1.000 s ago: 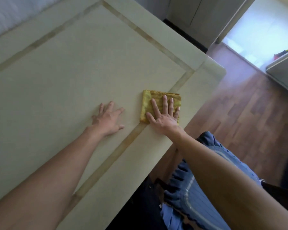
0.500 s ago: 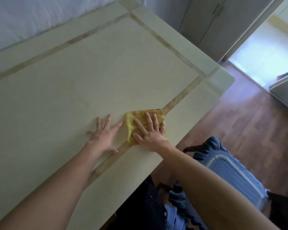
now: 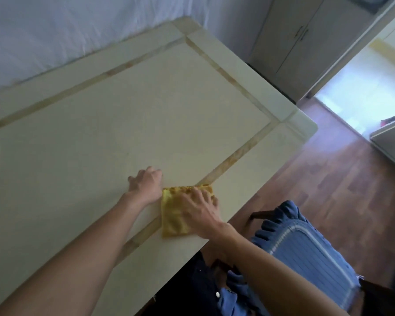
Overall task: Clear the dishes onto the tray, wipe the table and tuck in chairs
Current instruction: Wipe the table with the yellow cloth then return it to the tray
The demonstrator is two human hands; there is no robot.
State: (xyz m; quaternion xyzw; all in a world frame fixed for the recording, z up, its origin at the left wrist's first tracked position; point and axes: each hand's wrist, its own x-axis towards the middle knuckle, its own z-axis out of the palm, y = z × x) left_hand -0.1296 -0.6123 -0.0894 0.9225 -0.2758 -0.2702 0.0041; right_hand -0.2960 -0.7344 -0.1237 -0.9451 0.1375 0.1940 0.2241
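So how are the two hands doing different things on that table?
The right hand lies flat on the yellow cloth, pressing it down near the table's front edge. The left hand holds nothing and rests bare on the tabletop, fingers curled, just beside the cloth. Both touch the table, palms down.

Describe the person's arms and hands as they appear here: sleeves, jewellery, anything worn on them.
Both arms are bare from the frame edge down to the wrist: no sleeves in view. The left hand and right hand wear no gloves, and no watch, bracelet or ring shows, though the right hand is motion-blurred, so a thin ring could be missed. Fingernails are too blurred to judge.
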